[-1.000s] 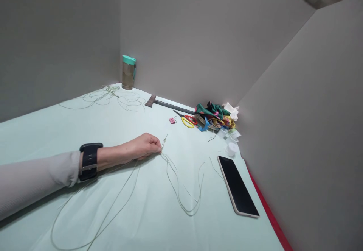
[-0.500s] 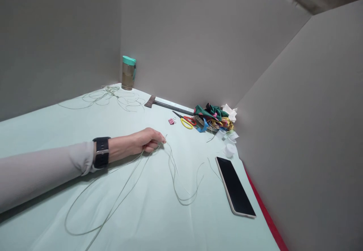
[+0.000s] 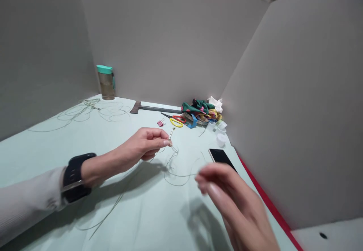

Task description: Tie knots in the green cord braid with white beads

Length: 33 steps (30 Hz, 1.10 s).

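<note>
My left hand [image 3: 150,145] is raised over the table, thumb and forefinger pinching thin pale-green cords [image 3: 177,184]. A short row of small whitish, bead-like bits [image 3: 171,133] sticks up from the pinch; their exact kind is too small to tell. The cords trail from the fingers toward the right and also down the table's near left side. In the foreground on the right is my right hand [image 3: 235,201], blurred by motion, with fingers curved and thumb apart, and nothing visible in it. It partly covers a dark-screened phone [image 3: 222,157].
A small axe [image 3: 159,109], scissors [image 3: 176,120] and a pink binder clip [image 3: 161,122] lie farther back. Beside them is a heap of coloured cloth [image 3: 200,107] with small white cups [image 3: 221,140]. A bottle [image 3: 107,84] and a tangle of cord [image 3: 90,105] are back left. Grey partitions enclose the table.
My right hand has come into view from the lower right. My left hand has lifted and turned, showing the small whitish bits. The whole view has shifted.
</note>
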Available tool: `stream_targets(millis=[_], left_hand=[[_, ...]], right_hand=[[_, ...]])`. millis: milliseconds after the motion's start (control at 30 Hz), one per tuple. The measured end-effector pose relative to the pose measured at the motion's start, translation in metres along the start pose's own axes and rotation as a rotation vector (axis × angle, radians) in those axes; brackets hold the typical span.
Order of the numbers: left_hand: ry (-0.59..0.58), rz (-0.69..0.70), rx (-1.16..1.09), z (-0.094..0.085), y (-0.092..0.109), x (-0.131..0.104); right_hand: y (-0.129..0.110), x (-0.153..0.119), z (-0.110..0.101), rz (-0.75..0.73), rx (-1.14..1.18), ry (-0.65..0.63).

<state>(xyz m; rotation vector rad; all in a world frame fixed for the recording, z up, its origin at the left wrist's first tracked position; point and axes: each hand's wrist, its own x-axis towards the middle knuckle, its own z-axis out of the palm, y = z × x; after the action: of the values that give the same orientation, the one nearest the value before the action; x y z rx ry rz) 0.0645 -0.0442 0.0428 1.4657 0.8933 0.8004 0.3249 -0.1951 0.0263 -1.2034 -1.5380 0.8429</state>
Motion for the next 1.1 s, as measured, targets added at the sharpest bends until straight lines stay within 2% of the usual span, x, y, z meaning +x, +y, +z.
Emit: stream_targets(millis=[67,133,267,467,867,1100], left_hand=[[-0.028,0.014,0.036,0.007,0.005,-0.018],[-0.041,0.025,0.081,0.014,0.011,-0.032],[0.001,0.038,0.155,0.023,0.018,-0.046],[0.039,0.019,0.157,0.025,0.017,-0.051],[-0.021,-0.054,0.005,0.026,-0.003,-0.064],[-0.019,-0.103,0.049,0.033,0.003,-0.069]], right_hand=[[-0.016,0.036,0.005,0.078,0.096,-0.12],[-0.021,0.066,0.013,0.109,0.168,-0.189],[-0.011,0.096,0.034,0.11,0.342,-0.275],[-0.005,0.1,0.046,0.089,0.504,-0.364],[0.0,0.097,0.046,0.117,0.635,-0.348],[-0.005,0.095,0.044,0.152,0.695,-0.366]])
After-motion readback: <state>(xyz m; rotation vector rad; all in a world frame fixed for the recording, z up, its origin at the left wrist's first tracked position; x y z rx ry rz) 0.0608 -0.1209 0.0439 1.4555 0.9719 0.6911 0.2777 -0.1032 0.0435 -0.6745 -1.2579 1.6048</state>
